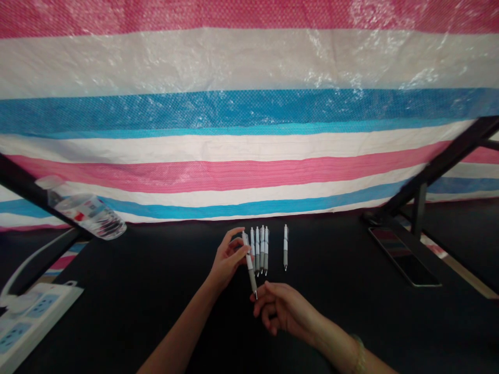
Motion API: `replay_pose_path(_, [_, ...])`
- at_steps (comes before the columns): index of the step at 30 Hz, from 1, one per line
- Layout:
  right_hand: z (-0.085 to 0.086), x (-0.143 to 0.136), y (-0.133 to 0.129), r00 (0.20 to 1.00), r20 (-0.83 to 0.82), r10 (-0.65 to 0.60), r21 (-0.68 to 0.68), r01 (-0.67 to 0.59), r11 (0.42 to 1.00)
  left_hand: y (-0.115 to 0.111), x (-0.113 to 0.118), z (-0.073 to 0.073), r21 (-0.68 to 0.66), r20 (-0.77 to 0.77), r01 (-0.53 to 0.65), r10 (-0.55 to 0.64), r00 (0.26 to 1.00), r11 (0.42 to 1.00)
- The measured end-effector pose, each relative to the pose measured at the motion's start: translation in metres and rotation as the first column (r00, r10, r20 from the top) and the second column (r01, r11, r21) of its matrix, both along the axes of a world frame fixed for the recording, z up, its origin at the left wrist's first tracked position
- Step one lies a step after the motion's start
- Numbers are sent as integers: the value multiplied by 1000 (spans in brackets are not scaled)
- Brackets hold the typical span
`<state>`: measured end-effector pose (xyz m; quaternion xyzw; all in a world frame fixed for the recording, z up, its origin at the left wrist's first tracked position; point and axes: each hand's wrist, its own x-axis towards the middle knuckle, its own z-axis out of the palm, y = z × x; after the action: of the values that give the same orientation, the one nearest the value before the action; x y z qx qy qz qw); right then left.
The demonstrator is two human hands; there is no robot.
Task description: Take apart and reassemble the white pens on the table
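Note:
My left hand point(228, 259) is closed on a white-and-grey click pen point(249, 262), pinching its upper barrel between thumb and fingers. The pen slants, with its metal tip down toward me. At that tip is my right hand point(283, 306), its fingers loosely bent and the thumb apart from them. Its index fingertip lies by the pen tip; whether they touch I cannot tell. Just right of the held pen, several matching pens point(262, 252) lie close side by side, tips toward me. One more pen point(286, 248) lies apart, farther right.
On the black table point(331, 291), a phone point(403, 255) lies at the right. A clear plastic bottle point(91, 214) is tipped at the back left. A white power strip point(37, 317) with a plugged cable occupies the left front. Striped sheeting point(249, 176) hangs behind, between dark metal bars.

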<state>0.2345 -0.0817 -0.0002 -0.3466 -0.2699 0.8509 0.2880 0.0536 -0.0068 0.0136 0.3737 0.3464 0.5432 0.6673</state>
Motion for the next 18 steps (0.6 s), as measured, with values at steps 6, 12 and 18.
replay_pose_path(6, [0,-1,1,1000,0,-10,-36,10,999,2,0,-2,7,-15,-22,22,1000,1000])
replay_pose_path(12, [-2,1,1,1000,-9,0,-29,0,1000,2,0,-2,4,1,-53,53,999,999])
replay_pose_path(18, [-3,1,0,1000,-14,-17,-37,17,999,2,-2,-1,-12,21,-67,67,998,998])
